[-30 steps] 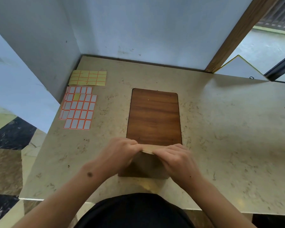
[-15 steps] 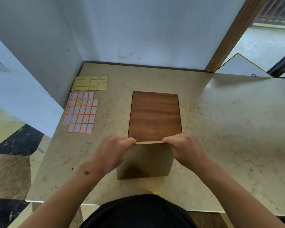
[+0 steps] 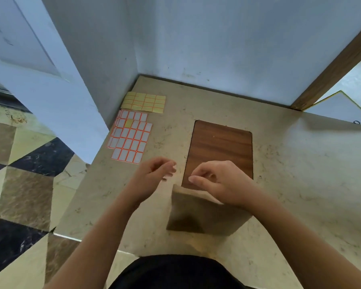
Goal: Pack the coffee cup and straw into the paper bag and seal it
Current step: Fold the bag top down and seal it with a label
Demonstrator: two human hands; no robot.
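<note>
A brown paper bag (image 3: 196,215) stands upright on the counter near the front edge, its top folded over. My right hand (image 3: 219,182) rests on that folded top with curled fingers and holds it down. My left hand (image 3: 154,174) hovers just left of the bag, off it, fingers loosely bent and holding nothing. No coffee cup or straw shows; the bag's inside is hidden.
A wooden board (image 3: 219,151) lies on the marble counter (image 3: 290,174) just behind the bag. A white sticker sheet with orange borders (image 3: 131,138) and a yellow one (image 3: 144,102) lie at the back left by the wall. The counter's left edge drops to a tiled floor.
My left hand has let go of the bag's top and moved left. My right hand has slid toward the middle of the fold. The view has shifted left.
</note>
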